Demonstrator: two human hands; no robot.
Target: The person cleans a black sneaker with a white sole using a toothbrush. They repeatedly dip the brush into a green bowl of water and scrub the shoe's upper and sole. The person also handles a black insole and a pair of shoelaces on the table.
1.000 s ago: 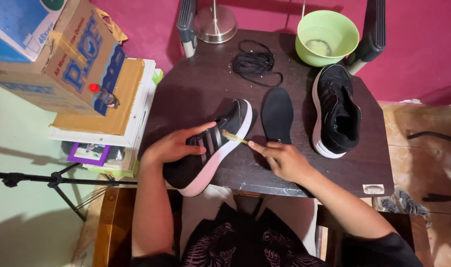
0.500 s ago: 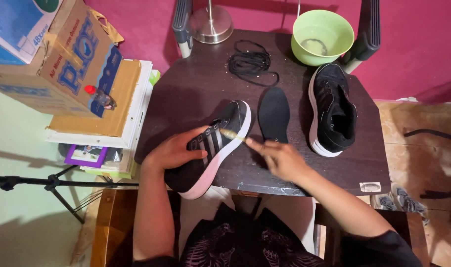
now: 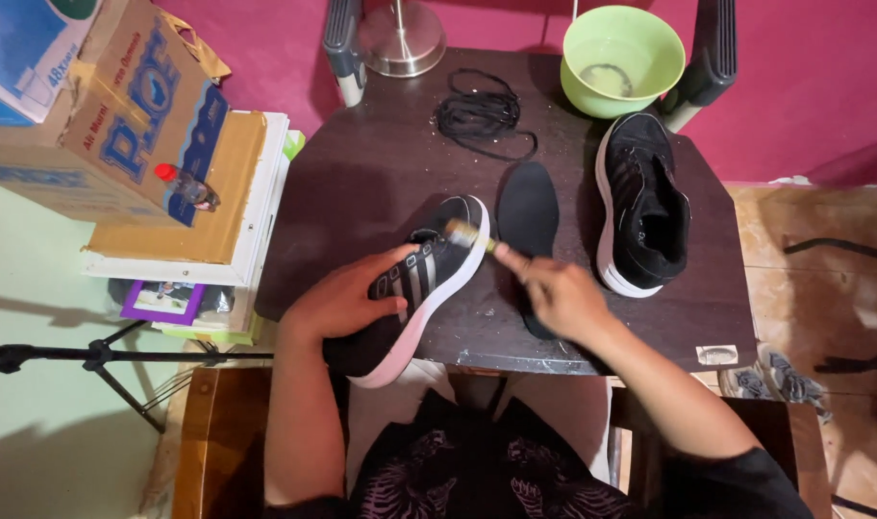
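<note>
Nearest, two hands work on one shoe [image 3: 414, 293], black with white stripes and a pale sole, lying at the table's near left edge and jutting off it. Left hand [image 3: 347, 300] is spread flat over its side, pressing it down. Right hand [image 3: 559, 293] is closed, pinching a small brush [image 3: 469, 234] whose bristled tip touches the shoe's toe. One flat black insole [image 3: 527, 207], oval, lies just right of the toe, its near end hidden behind the right hand. A second black shoe [image 3: 642, 202], mesh with a white sole, sits upright farther right. The table [image 3: 362, 183] is dark wood, flecked with pale specks. Farther back lies one tangle of black laces [image 3: 482, 113], then one green plastic bowl [image 3: 623, 60] at far right and a round metal lamp base [image 3: 400, 38]. Left of the table, a cardboard box [image 3: 102, 115] tops stacked boards. The far wall is magenta.
</note>
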